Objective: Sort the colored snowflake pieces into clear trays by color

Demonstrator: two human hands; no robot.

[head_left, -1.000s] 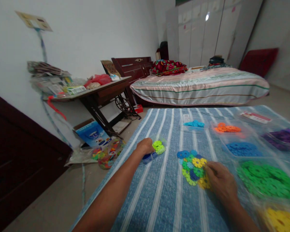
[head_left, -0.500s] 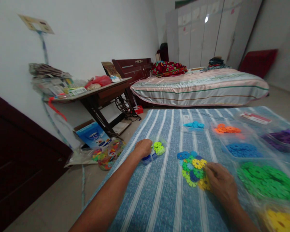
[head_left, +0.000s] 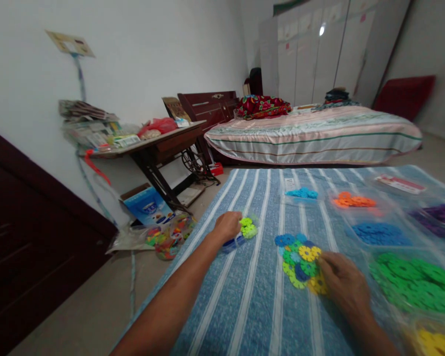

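My left hand is closed at a small clear container with lime-green notched discs and dark blue discs in it. Its fingertips are hidden, so I cannot make out what they hold. A mixed pile of flower-shaped discs in blue, green, lime and yellow lies on the striped cloth. At the pile's right edge my right hand is closed, thumb and fingers pinched at a yellow disc. Another yellow disc lies just below, beside the fingers.
Clear boxes hold light blue discs, orange discs, blue discs, purple discs, green discs and yellow discs. A clear lid lies at the back right. Beyond stand a bed and a sewing-machine table.
The whole view has shifted slightly, so everything sits a little further right. Both hands stay at the same places, at the small container and the mixed pile.
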